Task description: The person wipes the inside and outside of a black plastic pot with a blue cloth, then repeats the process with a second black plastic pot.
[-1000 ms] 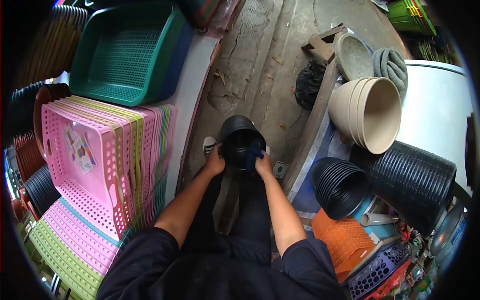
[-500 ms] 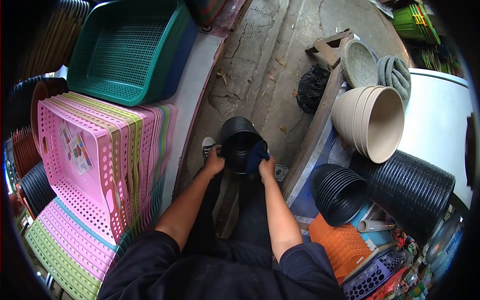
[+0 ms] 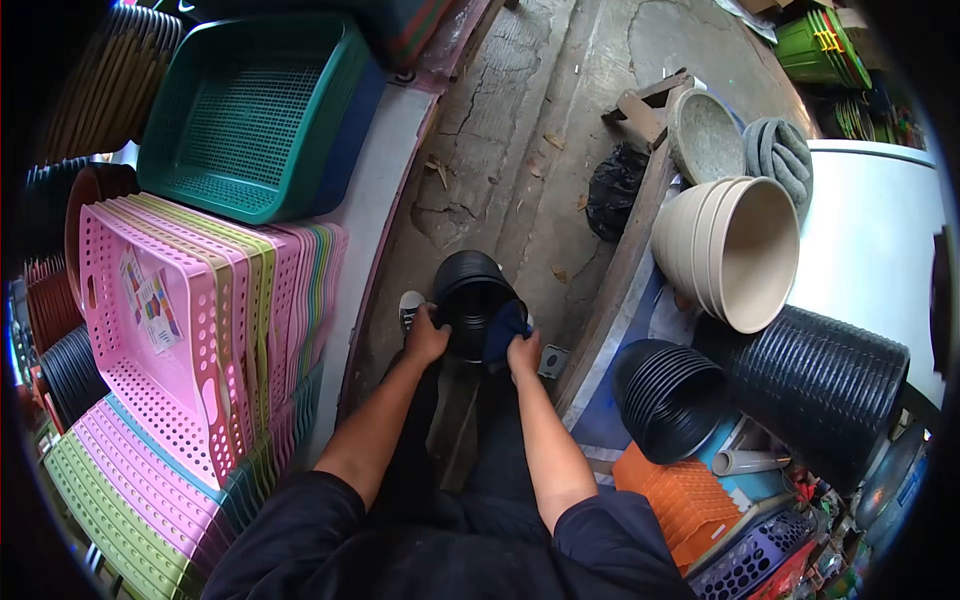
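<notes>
A black plastic pot (image 3: 468, 292) is held in front of me over the concrete floor, its mouth turned toward me. My left hand (image 3: 425, 338) grips its left rim. My right hand (image 3: 522, 352) holds a dark blue cloth (image 3: 502, 328) pressed against the pot's right rim and inner wall. My legs in dark trousers are below the hands, and a white shoe toe (image 3: 410, 303) shows beside the left hand.
Stacked pink and green perforated baskets (image 3: 190, 330) and a dark green basket (image 3: 255, 110) stand at the left. At the right lie nested beige pots (image 3: 735, 250), stacks of black pots (image 3: 670, 400), an orange crate (image 3: 690, 485) and a white drum (image 3: 880, 230). A black bag (image 3: 612, 190) lies on the cracked floor.
My right hand with the cloth has slid slightly lower along the pot's rim. The pot has turned a little in my hands.
</notes>
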A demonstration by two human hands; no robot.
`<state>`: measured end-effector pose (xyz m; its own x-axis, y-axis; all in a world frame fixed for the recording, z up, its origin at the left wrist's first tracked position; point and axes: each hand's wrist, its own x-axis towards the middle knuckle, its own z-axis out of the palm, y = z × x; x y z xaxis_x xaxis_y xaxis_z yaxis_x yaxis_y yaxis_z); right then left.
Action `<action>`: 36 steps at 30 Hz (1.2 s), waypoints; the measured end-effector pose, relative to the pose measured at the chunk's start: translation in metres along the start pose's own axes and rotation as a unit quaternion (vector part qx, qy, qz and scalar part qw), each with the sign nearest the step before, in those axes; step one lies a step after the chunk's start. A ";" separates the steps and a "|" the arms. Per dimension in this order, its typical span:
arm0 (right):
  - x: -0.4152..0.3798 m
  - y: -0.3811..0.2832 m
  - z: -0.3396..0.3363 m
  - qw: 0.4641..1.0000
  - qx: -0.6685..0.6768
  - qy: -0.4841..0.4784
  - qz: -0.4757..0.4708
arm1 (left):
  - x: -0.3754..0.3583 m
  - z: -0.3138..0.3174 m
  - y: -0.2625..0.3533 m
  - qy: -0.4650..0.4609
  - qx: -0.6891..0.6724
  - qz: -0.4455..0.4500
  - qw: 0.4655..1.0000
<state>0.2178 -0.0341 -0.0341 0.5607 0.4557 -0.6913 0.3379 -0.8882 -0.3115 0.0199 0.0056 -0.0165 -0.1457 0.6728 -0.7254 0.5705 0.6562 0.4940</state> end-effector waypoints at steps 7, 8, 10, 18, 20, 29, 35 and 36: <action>-0.020 -0.024 -0.010 0.999 0.040 0.010 0.018 | -0.006 0.001 0.004 0.027 0.003 0.006 1.000; -0.022 -0.025 -0.011 0.998 0.050 0.009 0.026 | -0.007 0.000 0.000 0.016 -0.021 0.005 1.000; -0.024 -0.019 -0.017 0.999 0.032 0.013 -0.010 | -0.009 -0.005 -0.007 0.007 -0.046 0.008 0.999; -0.104 -0.071 -0.134 0.983 -0.035 0.014 -0.181 | -0.073 -0.078 0.044 -0.114 -0.240 0.011 0.964; -0.122 -0.080 -0.167 0.968 -0.049 -0.003 -0.244 | -0.096 -0.094 0.058 -0.150 -0.299 0.065 0.940; -0.210 -0.129 -0.288 0.953 -0.040 0.036 -0.300 | -0.188 -0.119 0.125 -0.351 -0.516 0.057 0.779; -0.220 -0.136 -0.335 0.940 -0.022 0.001 -0.339 | -0.200 -0.135 0.154 -0.415 -0.506 0.113 0.748; -0.232 -0.147 -0.347 0.935 -0.022 0.005 -0.353 | -0.199 -0.139 0.160 -0.415 -0.509 0.137 0.741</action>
<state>0.3002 0.0108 0.3980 0.1933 0.9284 -0.3172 0.6577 -0.3626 -0.6603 0.0276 0.0240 0.2733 0.6519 0.6637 -0.3669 -0.4814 0.7360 0.4759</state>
